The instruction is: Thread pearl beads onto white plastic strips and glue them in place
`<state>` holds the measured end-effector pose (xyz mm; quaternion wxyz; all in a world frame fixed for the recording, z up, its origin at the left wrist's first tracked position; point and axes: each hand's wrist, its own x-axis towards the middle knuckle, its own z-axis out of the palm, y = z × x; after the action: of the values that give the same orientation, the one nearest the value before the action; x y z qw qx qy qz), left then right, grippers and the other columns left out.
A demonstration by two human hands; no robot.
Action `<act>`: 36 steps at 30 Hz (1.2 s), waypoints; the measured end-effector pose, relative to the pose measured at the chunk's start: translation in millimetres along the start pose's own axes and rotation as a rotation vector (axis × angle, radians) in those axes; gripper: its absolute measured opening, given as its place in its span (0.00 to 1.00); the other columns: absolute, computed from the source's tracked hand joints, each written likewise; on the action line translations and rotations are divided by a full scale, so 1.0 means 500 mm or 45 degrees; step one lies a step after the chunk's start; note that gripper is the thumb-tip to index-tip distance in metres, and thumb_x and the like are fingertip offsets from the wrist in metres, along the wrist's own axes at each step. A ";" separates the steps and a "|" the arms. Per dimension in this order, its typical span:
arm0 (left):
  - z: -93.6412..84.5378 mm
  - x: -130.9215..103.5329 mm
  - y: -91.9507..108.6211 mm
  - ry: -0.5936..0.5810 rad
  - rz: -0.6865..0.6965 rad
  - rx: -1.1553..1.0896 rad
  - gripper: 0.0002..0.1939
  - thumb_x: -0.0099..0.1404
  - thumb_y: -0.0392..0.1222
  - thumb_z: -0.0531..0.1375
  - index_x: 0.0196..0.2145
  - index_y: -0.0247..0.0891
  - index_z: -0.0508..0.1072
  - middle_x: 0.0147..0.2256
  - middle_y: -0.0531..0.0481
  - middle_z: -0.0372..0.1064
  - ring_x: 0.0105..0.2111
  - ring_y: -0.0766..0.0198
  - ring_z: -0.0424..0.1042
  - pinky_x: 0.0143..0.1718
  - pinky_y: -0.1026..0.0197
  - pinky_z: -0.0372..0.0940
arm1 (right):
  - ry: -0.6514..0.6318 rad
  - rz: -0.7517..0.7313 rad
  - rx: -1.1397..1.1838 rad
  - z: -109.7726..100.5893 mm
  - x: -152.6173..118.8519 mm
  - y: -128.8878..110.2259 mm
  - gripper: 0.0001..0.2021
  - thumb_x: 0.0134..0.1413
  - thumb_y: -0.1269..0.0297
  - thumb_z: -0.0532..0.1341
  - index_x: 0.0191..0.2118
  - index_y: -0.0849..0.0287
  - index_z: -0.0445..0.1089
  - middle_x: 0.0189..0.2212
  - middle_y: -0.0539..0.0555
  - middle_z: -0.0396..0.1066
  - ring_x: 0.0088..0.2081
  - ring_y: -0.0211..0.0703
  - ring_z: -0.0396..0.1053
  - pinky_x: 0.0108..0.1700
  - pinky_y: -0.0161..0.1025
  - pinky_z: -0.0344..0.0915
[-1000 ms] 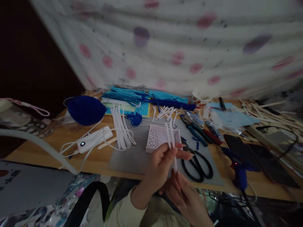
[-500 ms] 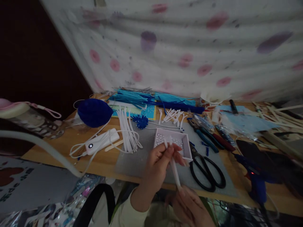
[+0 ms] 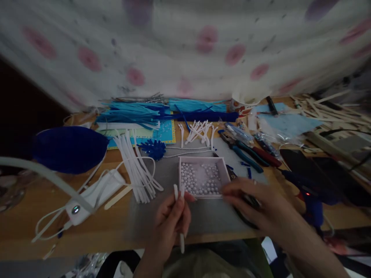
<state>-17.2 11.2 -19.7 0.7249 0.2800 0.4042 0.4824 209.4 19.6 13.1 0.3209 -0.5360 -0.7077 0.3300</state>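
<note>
My left hand [image 3: 173, 218] is closed around a folded white pipe cleaner [image 3: 182, 243]; two ends stick up above the fingers and part of it hangs below. Just beyond it stands a pale pink box [image 3: 225, 170] of white pearl beads [image 3: 189, 179]. My right hand [image 3: 249, 200], smeared by motion, is at the box's right side, over the black-handled scissors [image 3: 245, 219]. It hides most of the scissors, and whether it grips them I cannot make out. A bundle of white pipe cleaners [image 3: 135, 170] lies to the left of the box.
Behind the box lie short white bead-tipped stems [image 3: 199, 131], a blue tinsel flower [image 3: 155, 149] and blue pipe cleaners [image 3: 130, 112]. Pliers [image 3: 249, 154], a glue gun [image 3: 311, 200] and phones [image 3: 304, 162] are to the right. A white corded device [image 3: 95, 197] sits left.
My right hand has let go of the pipe cleaner's lower end and moved right and forward to the scissors. My left hand keeps the pipe cleaner, now nearer the table's front edge. The view has shifted.
</note>
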 end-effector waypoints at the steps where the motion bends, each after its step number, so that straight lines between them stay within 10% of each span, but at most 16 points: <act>1: -0.005 0.003 -0.002 0.014 -0.038 0.017 0.22 0.61 0.60 0.69 0.35 0.35 0.82 0.14 0.60 0.58 0.15 0.75 0.50 0.20 0.68 0.45 | -0.018 -0.048 -0.125 -0.002 0.032 0.003 0.06 0.64 0.66 0.61 0.39 0.53 0.77 0.34 0.54 0.80 0.35 0.47 0.77 0.37 0.40 0.67; 10: -0.060 0.013 0.020 0.179 -0.208 0.121 0.23 0.59 0.64 0.69 0.32 0.38 0.81 0.15 0.57 0.62 0.15 0.73 0.56 0.19 0.68 0.48 | -0.559 -0.009 -1.058 0.096 0.180 0.008 0.15 0.63 0.79 0.58 0.49 0.57 0.75 0.41 0.59 0.79 0.34 0.48 0.78 0.28 0.39 0.53; 36: -0.041 0.037 0.041 0.107 -0.331 0.101 0.24 0.58 0.64 0.70 0.32 0.38 0.82 0.14 0.59 0.60 0.15 0.74 0.53 0.19 0.70 0.48 | -0.560 -0.122 -0.850 0.113 0.182 0.044 0.12 0.61 0.83 0.55 0.38 0.59 0.70 0.34 0.54 0.72 0.27 0.39 0.68 0.29 0.38 0.51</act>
<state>-40.5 36.4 -20.0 0.7521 0.2335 0.4857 0.3794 155.9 105.4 -28.2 -0.0150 -0.4937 -0.8520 0.1736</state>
